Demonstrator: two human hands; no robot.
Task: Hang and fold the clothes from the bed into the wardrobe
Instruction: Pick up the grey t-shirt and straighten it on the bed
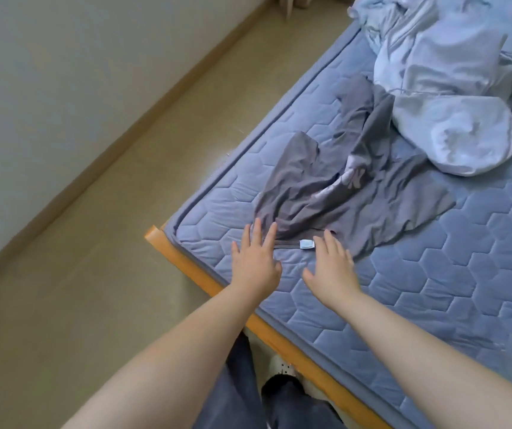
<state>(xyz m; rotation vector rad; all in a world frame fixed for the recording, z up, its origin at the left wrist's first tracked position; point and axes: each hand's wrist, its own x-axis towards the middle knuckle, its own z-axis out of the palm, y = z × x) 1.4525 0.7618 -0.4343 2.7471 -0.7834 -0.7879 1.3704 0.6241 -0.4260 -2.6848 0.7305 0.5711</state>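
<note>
Both hands are stretched out flat above the near corner of the mattress [434,289], just past the wooden frame [205,283]. The left hand [256,258] has straight, slightly spread fingers and holds nothing; its fingertips reach the nearest edge of the shirt [326,187]. The right hand [332,264] is open and empty too, and its fingertips lie at the collar [292,243], just beside the white label [306,244].

The collar runs between the two hands, so both are about equally near to it. From there the shirt stretches away from the hands, ahead and to the right; that is its long axis. It is grey, thin and very creased, folded over itself, with a pale print partly hidden in the folds. I think the next move needs a grip at the collar or shoulders.

Beyond the shirt's far end lies a pile [449,119] of pale cloth.
</note>
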